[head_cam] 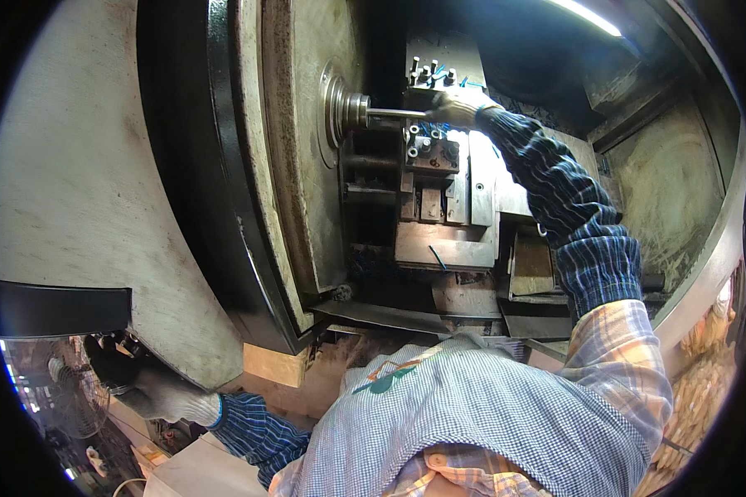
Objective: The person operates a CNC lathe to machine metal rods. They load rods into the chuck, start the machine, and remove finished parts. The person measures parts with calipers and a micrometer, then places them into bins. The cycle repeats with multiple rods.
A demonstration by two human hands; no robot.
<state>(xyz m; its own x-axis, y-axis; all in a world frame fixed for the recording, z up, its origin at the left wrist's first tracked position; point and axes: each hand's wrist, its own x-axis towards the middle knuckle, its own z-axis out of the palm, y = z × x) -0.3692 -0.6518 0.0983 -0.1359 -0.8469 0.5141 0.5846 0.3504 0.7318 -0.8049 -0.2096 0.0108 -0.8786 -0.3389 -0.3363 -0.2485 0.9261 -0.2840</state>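
Observation:
In a white knit glove, my right hand (459, 107) is closed on the free end of a slim metal rod (398, 113). The rod's other end sits in the spindle collet (355, 110) of a metal lathe. Bolted tool holders lie on both sides of that hand: one block with upright bolts (432, 76) above it, another block (432, 155) below it, with blue chips about them. My left hand (124, 373), gloved with dark fingers, is at the lower left beside the edge of the machine's cover; its fingertips are partly shadowed, and whether it grips anything is unclear.
The cross slide (444, 242) bears a blue chip. A dark door frame (230, 186) and a grey machine panel (81, 155) rise on the left. A fan (74, 388) stands at the lower left, near a pale box (205, 469). A lamp (587, 15) shines above.

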